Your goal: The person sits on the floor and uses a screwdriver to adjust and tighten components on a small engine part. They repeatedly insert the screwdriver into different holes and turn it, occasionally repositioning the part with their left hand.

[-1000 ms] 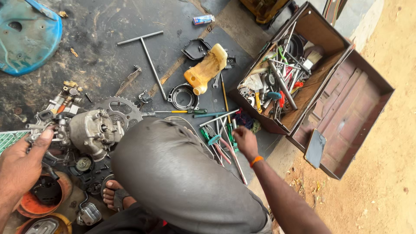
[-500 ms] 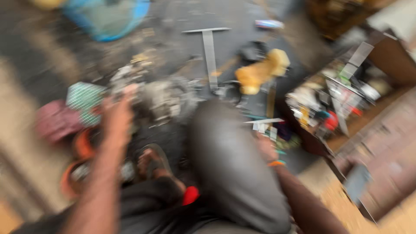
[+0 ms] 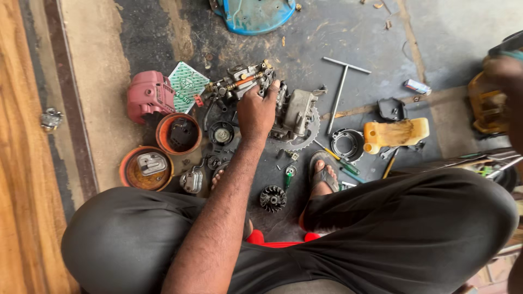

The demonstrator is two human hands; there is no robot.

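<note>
Hands first: left hand (image 3: 256,111) is reaching out over the floor, fingers curled down onto the carburetor (image 3: 242,83) and the top of the engine block (image 3: 297,111), thumb side resting between the two. Whether it is truly clamped or only resting I cannot tell. Right hand (image 3: 504,73) sits at the far right edge of the view, blurred, against something yellow; I cannot tell its state.

Working outward from my knees, the risks as I judge them. Closest, the small flywheel (image 3: 272,198) and green screwdriver (image 3: 289,175) lie just beside my sandalled foot (image 3: 324,174); a shift of weight could kick them or roll them under the leg.

Next out, the two orange tubs (image 3: 143,169) hold loose parts near my left knee, and a tilt would scatter them into the dust.

At the left hand itself, the carburetor looks linked to the block by cables or hoses; lifting one alone could strain or snap them. The sprocket (image 3: 310,133) under the block has exposed teeth close to my knuckles.

Further off, the T-wrench (image 3: 339,90) and yellow tank (image 3: 395,133) lie clear, though the tank could tip if dragged. The red cover (image 3: 148,95) and blue basin (image 3: 256,13) are well apart.
</note>
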